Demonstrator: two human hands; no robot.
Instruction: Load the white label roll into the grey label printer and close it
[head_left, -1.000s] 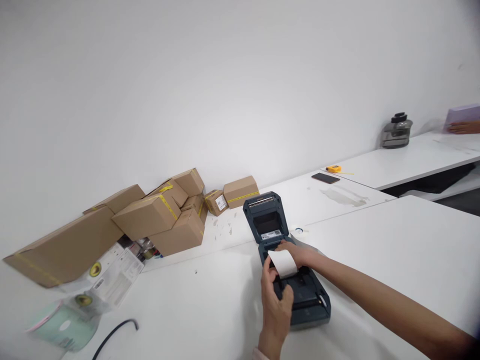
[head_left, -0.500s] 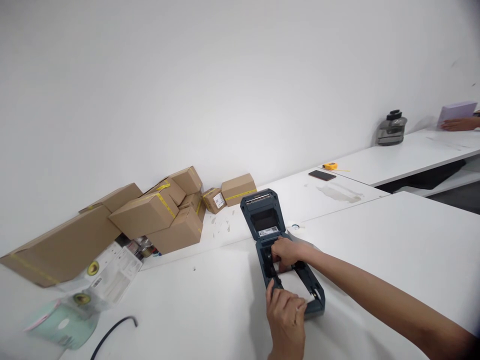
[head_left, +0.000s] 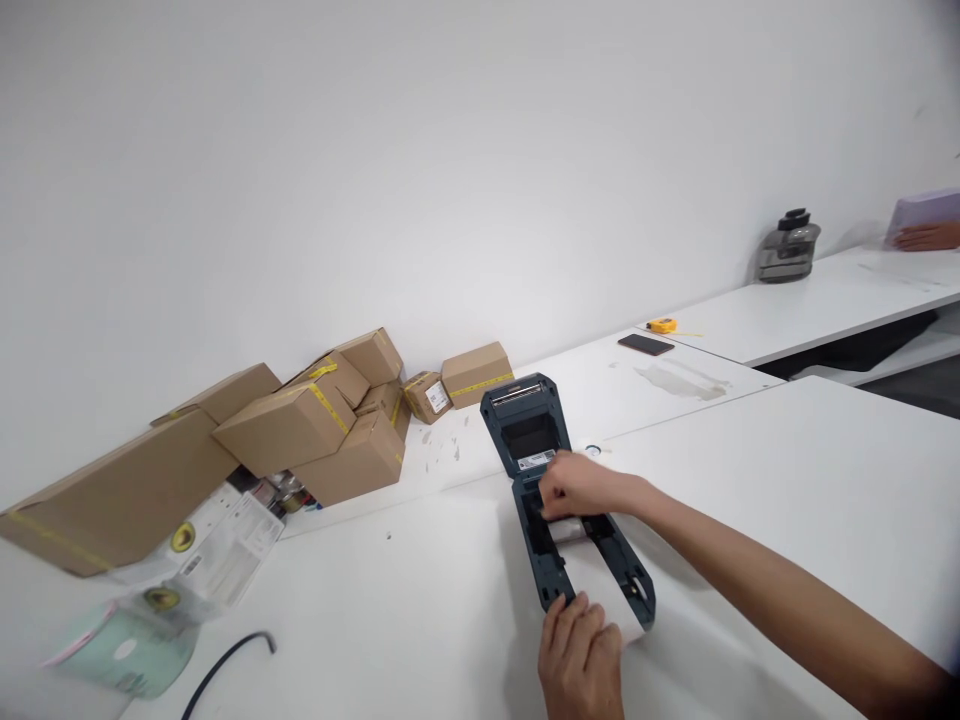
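A dark blue label printer (head_left: 545, 560) lies on the white table (head_left: 787, 480) with its lid (head_left: 523, 425) swung up and back. A white paper roll (head_left: 567, 530) sits inside it, and a white strip of paper (head_left: 600, 590) runs from the roll over the printer's front edge. My left hand (head_left: 581, 650) is at the front of the printer with its fingers closed on the end of the strip. My right hand (head_left: 576, 485) reaches in from the right and rests curled on top of the roll.
Several brown cardboard boxes (head_left: 300, 430) are stacked by the wall at left. Printed packets (head_left: 217, 550), a mint-green pouch (head_left: 131, 650) and a black cable (head_left: 225, 660) lie near them. A phone (head_left: 646, 344), a yellow tape measure (head_left: 663, 325) and a grey appliance (head_left: 787, 247) are farther back. Another person's hand (head_left: 922, 236) holds a lilac item.
The paper was curled up above the printer between both hands. The roll now sits in the bay, and my left hand has drawn the strip out flat toward me.
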